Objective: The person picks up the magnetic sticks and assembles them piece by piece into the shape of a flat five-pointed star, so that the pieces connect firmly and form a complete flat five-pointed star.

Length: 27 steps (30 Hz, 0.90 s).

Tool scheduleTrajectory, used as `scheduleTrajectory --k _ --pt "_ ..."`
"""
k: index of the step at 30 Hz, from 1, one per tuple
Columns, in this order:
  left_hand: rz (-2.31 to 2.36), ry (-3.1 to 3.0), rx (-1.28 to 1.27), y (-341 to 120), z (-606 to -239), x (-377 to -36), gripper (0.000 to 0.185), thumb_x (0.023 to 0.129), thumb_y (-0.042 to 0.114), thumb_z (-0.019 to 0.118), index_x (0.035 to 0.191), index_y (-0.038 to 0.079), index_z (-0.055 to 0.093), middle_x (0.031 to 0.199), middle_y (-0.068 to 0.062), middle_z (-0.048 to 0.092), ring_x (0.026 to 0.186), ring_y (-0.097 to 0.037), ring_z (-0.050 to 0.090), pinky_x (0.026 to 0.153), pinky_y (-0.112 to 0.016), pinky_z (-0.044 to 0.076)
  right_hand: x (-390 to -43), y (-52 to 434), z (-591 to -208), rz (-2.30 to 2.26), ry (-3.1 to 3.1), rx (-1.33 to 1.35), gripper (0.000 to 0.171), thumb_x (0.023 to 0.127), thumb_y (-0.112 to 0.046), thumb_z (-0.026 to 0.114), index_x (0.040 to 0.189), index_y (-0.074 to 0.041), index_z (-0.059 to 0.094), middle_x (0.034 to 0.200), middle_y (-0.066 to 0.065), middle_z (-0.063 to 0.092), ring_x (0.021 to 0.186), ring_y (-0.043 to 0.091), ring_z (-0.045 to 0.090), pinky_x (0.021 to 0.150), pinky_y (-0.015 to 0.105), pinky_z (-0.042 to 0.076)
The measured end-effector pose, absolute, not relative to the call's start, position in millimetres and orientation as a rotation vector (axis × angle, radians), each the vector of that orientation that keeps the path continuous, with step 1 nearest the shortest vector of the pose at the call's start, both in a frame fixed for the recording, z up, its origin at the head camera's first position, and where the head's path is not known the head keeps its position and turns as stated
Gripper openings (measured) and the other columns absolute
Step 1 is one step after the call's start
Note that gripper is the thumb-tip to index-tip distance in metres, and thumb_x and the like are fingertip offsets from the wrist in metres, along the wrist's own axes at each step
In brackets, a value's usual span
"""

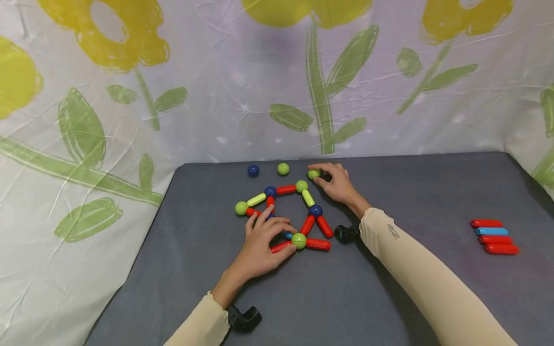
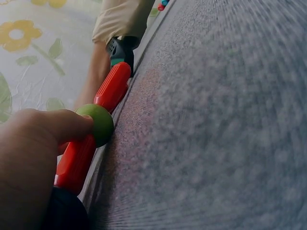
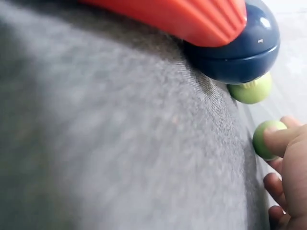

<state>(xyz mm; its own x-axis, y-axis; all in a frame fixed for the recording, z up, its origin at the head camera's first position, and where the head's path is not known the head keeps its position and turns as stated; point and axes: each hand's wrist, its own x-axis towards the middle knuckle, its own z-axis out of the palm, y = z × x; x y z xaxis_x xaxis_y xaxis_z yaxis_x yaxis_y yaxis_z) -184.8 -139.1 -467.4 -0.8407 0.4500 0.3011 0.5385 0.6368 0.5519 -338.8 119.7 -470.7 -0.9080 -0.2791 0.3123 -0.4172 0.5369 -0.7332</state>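
In the head view, my right hand pinches a loose green ball between thumb and fingers at the back of the table. The right wrist view shows the thumb across that ball. My left hand is spread over a flat frame of balls and rods, its thumb and index finger at the front green ball. Red rods, one of them a red rod pointing right, join this ball. A blue ball carries two red rods and a yellow-green rod. The left hand hides part of the frame.
Behind the frame lie a loose blue ball and a green ball. At the right, several loose rods lie in a stack, among them a light-blue rod. A flower-printed cloth hangs behind the grey table.
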Motion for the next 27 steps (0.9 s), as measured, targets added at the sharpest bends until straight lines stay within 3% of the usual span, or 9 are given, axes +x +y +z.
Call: scheduleTrajectory --k 4,10,16,23,27 --pt "-0.97 -2.718 -0.815 -139.5 -467.2 -185.5 0.022 0.091 0.034 0.074 0.112 0.03 0.072 0.134 0.0 0.065 0.155 -0.034 0.026 0.12 -0.065 0.002 -330.2 126.5 -470.3 1.357 -2.6 0.647 0.036 0.097 -0.015 0.069 0.132 -0.01 0.067 0.11 0.013 0.066 0.093 0.026 0.047 0.087 0.041 0.025" --pt "-0.952 -2.717 -0.781 -137.6 -465.7 -184.2 0.022 0.091 0.035 0.074 0.112 0.029 0.072 0.133 -0.001 0.065 0.155 -0.035 0.027 0.119 -0.067 0.003 -299.5 149.1 -473.5 1.381 -2.576 0.72 0.035 0.094 -0.014 0.073 0.129 -0.008 0.069 0.111 0.011 0.067 0.087 0.021 0.053 0.079 0.035 0.043" --pt "-0.903 -2.721 -0.745 -133.3 -465.0 -181.3 0.021 0.091 0.036 0.074 0.111 0.03 0.072 0.132 0.0 0.065 0.154 -0.036 0.028 0.118 -0.068 0.005 -256.4 173.3 -476.9 1.347 -2.514 0.787 0.034 0.091 -0.01 0.076 0.124 -0.008 0.071 0.102 0.005 0.067 0.075 0.017 0.048 0.07 0.03 0.039" --pt "-0.878 -2.702 -0.705 -130.3 -467.9 -180.9 0.02 0.091 0.035 0.073 0.11 0.03 0.071 0.13 0.0 0.066 0.153 -0.037 0.029 0.116 -0.069 0.006 -223.3 181.7 -479.6 1.281 -2.547 0.788 0.035 0.088 -0.015 0.079 0.122 -0.014 0.072 0.095 -0.005 0.065 0.073 0.01 0.045 0.077 0.034 0.025" --pt "-0.89 -2.683 -0.672 -128.8 -469.5 -179.7 0.019 0.092 0.035 0.073 0.11 0.029 0.072 0.13 -0.001 0.067 0.152 -0.039 0.03 0.115 -0.069 0.006 -216.5 182.3 -480.5 1.283 -2.549 0.834 0.031 0.085 -0.015 0.082 0.114 -0.018 0.072 0.096 -0.007 0.066 0.076 0.01 0.046 0.078 0.032 0.026"
